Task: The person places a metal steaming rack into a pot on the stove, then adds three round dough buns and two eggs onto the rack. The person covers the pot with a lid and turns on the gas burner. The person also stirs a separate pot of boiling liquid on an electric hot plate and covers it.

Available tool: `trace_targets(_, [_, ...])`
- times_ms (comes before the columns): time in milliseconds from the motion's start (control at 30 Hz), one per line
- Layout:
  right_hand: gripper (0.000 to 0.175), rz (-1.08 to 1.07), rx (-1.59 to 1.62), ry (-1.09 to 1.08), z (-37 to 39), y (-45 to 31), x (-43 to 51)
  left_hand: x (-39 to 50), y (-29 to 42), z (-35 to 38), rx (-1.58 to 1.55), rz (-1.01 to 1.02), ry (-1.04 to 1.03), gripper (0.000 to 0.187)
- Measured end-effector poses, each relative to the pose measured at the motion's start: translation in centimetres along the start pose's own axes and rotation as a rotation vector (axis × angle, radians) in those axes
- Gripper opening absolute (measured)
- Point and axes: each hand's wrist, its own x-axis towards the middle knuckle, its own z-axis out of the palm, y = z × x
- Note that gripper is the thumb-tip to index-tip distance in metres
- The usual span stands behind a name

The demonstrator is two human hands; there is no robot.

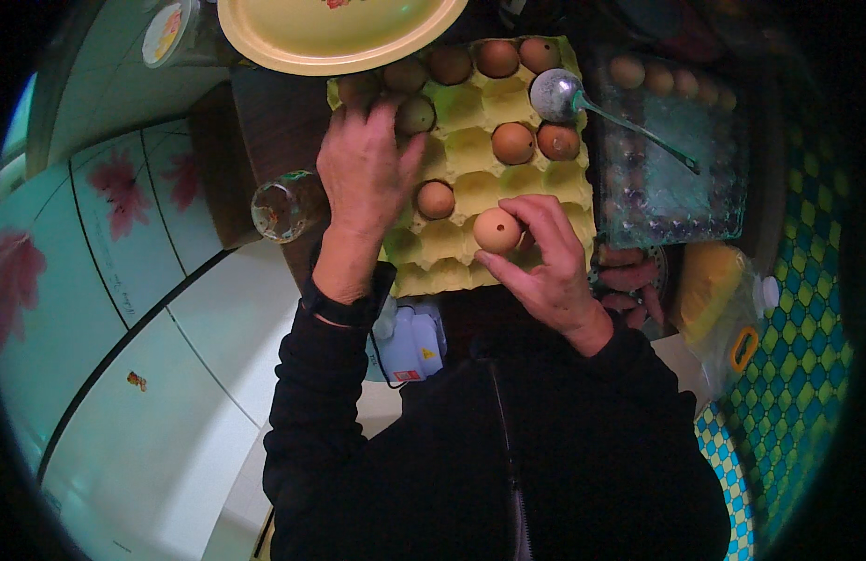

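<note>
My right hand (545,266) holds a brown egg (495,231) between thumb and fingers, over the front of a yellow egg tray (468,186). A small dark hole shows in this egg's shell. My left hand (366,158), slightly blurred, reaches to the tray's back left corner. Its fingertips lie at a shaded egg (357,88), beside another egg (415,115); whether it grips one is hidden. A lone egg (435,200) sits between my hands. Two eggs, one with a dark spot (513,143) and one with a rough patch (559,143), sit at the right.
A metal spoon (556,95) spans the tray's right edge and a clear plastic egg carton (675,161). A glass jar (284,208) lies left, near the table edge. A yellow oval tray (342,42) stands behind. Sausage-like pieces (628,275) and a plastic pouch (713,301) are at right.
</note>
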Motion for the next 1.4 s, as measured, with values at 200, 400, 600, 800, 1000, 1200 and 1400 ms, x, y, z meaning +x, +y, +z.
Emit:
trace_targets(200, [0.057,0.027,0.017,0.026,-0.1,0.1,-0.2,0.1,0.4,-1.1,-0.098,-0.006,0.051,0.049])
trace_targets(400, [0.053,0.085,0.029,0.059,-0.5,-0.2,0.0,-3.4,1.6,-4.6,-1.03,-0.455,-0.142,0.045])
trace_targets(600, [0.051,0.103,0.106,0.062,-0.3,-0.7,-0.3,-8.3,2.7,-6.1,-1.248,-0.525,-0.3,0.053])
trace_targets(800, [0.052,0.132,0.132,0.003,-0.3,-1.0,-0.9,-10.4,2.9,-6.0,-1.3,-0.582,-0.379,0.052])
trace_targets(1000, [0.053,0.128,0.126,-0.001,-0.2,-1.2,-1.1,-11.0,2.9,-6.0,-1.3,-0.577,-0.386,0.052])
trace_targets(1200, [0.054,0.109,0.095,0.007,-0.3,-1.1,-1.0,-10.2,2.2,-5.4,-1.09,-0.459,-0.306,0.048])
trace_targets(1400, [0.054,0.109,0.088,0.034,-0.1,-0.9,-0.7,-10.0,2.0,-4.8,-1.112,-0.456,-0.332,0.048])
